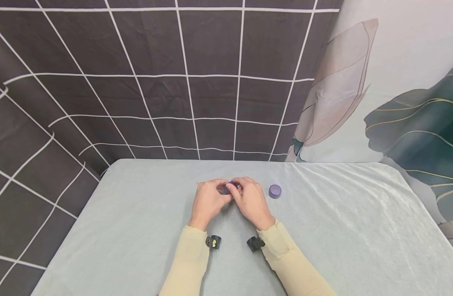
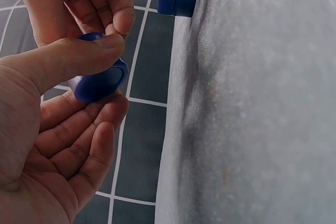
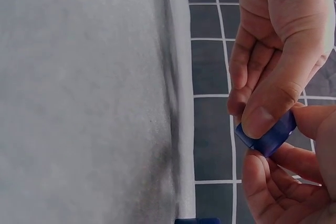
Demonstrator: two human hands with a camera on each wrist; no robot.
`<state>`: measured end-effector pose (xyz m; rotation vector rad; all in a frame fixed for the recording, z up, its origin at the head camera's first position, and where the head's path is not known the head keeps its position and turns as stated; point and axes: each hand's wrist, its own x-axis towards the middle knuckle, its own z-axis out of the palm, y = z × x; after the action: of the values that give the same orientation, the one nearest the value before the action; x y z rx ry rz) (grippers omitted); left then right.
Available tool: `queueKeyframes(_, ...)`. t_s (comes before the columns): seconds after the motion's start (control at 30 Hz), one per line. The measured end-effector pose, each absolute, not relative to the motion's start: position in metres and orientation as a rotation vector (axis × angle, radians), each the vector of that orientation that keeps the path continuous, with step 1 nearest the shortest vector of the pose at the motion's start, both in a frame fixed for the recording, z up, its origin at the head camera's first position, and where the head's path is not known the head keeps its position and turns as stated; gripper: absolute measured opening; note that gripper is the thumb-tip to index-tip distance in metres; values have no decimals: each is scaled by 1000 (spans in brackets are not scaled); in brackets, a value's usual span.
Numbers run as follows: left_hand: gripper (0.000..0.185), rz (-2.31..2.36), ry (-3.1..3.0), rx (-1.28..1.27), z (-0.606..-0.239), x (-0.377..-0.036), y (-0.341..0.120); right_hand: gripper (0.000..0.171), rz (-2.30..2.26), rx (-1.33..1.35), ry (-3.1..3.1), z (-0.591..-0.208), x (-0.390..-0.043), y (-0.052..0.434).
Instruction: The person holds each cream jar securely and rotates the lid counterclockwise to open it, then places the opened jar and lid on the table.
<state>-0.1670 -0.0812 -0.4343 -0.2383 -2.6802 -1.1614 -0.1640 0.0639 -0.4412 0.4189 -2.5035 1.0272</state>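
Two sleeves reach up from the bottom edge of my head feed, the left sleeve from about 7 o'clock and the right sleeve from about 5, both pale cream, with a small black device at the left wrist and a black clip-like device at the right. Beyond them I see the left hand and right hand meeting just below the middle, toward 6 o'clock, thumbs and fingers of both clamped on one small round purple object, held clear of the cloth. At 3 o'clock from the hands, a second purple piece stands alone on the tabletop. That surface wears a pale grey-green, velvety cover, smooth toward 8 o'clock and creased with shiny folds between 3 and 4. Behind its far edge hangs a dark backdrop ruled with white grid lines, running from 9 o'clock round past 12. From 1 to 3 o'clock a white curtain shows large pink and teal leaves with fine outlines.
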Motion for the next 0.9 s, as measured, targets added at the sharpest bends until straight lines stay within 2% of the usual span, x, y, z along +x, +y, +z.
queueKeyframes(0.9, 31, -1164, -2655, -265, -435, -168, -85, 23, 1006, 486, -2527, -440, -163, 64)
